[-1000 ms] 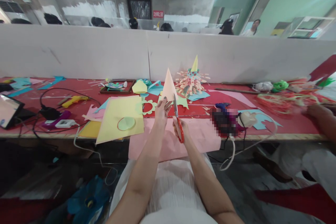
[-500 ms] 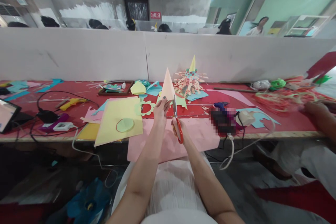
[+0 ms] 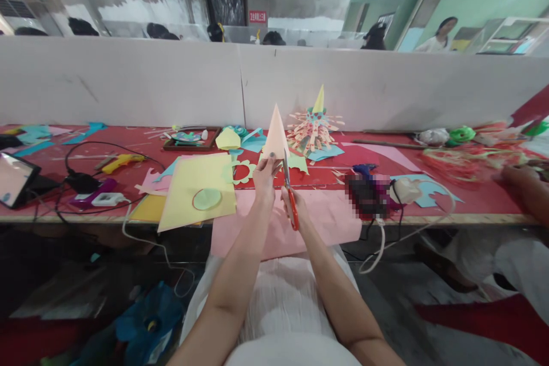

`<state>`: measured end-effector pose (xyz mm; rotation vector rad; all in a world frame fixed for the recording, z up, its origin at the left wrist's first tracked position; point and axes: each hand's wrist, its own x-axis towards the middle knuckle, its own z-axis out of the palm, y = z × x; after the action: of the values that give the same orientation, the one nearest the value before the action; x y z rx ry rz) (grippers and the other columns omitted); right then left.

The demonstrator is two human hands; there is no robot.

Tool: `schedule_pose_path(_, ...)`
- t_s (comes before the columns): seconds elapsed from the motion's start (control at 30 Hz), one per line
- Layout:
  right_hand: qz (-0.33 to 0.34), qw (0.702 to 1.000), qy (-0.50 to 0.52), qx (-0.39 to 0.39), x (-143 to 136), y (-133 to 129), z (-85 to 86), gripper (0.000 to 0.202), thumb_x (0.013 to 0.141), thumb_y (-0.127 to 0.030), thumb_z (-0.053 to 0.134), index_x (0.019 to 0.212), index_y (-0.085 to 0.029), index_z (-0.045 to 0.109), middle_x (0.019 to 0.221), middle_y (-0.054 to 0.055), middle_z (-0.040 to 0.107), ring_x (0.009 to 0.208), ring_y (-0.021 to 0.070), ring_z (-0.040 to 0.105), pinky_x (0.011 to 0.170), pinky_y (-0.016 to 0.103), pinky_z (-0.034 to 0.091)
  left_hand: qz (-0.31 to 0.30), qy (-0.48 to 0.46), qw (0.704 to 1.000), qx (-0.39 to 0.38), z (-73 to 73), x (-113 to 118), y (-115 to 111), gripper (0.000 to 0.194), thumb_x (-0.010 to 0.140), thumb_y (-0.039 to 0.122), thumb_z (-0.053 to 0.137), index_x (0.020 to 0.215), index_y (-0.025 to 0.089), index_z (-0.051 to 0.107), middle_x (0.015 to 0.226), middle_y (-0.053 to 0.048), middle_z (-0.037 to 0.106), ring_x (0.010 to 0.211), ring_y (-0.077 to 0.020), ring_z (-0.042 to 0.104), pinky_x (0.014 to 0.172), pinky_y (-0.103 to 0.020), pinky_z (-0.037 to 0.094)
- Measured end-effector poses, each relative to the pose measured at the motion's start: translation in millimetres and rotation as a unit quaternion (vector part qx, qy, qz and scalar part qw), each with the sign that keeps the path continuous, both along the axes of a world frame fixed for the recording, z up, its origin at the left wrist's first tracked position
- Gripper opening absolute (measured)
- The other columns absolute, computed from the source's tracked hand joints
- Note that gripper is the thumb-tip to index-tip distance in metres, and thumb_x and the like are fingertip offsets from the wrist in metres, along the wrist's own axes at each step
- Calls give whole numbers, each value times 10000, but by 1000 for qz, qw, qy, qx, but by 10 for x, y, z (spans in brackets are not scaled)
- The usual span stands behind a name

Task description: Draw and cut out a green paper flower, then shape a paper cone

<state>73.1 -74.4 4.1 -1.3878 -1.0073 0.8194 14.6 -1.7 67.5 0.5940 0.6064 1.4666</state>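
Forearms slant inward to a pale pink paper cone (image 3: 275, 134) and scissors (image 3: 287, 176)

The left hand (image 3: 265, 176) reaches up and forward, its fingers and thumb gripping the lower part of the cone, which is held tip up over the red table (image 3: 480, 200); the right hand (image 3: 295, 205), a little lower and just beside it, curls round the red handles, blades pointing up at the cone's lower right edge, wrists near each other above the pink sheet (image 3: 244, 230)
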Motion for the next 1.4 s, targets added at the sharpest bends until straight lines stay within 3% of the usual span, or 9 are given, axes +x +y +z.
schedule_pose_path(0.2,-17,999,-41,2,8,-27,63,444,747,-639,495,631,-213,446,471,-50,375,467,123,381,459,245,332,1,10,1000,17,-50,24,-35,223,609,308,777,632,156,615,649,4,659,711,-136,673,839,-298,504)
schedule_pose_path(0.43,-31,995,-87,37,4,11,-13,361,764,-540,522,656,-201,457,615,-13,490,593,141,434,586,259,375,-5,-20,1000,-8,-109,28,-52,163,655,260,753,696,157,634,706,-17,683,754,-147,680,867,-313,486)
schedule_pose_path(0.63,-34,996,-83,25,-2,23,-61,365,770,-549,486,680,-196,481,625,-6,496,617,154,449,588,266,378,-19,-30,999,-16,-155,41,-52,155,680,260,736,696,157,622,714,-19,685,773,-146,679,889,-312,468)
schedule_pose_path(1.0,-54,987,-143,51,20,-37,31,324,768,-521,519,708,-204,488,721,36,599,652,187,532,608,287,397,-67,-89,993,-38,-187,54,9,199,657,274,758,711,195,583,719,17,673,833,-134,674,857,-258,456)
schedule_pose_path(1.4,-56,988,-142,40,30,-1,-46,353,772,-550,505,691,-208,478,690,29,597,632,188,534,606,290,403,-34,-75,996,-26,-176,59,-11,216,640,275,768,750,190,603,727,6,677,811,-133,675,878,-269,461)
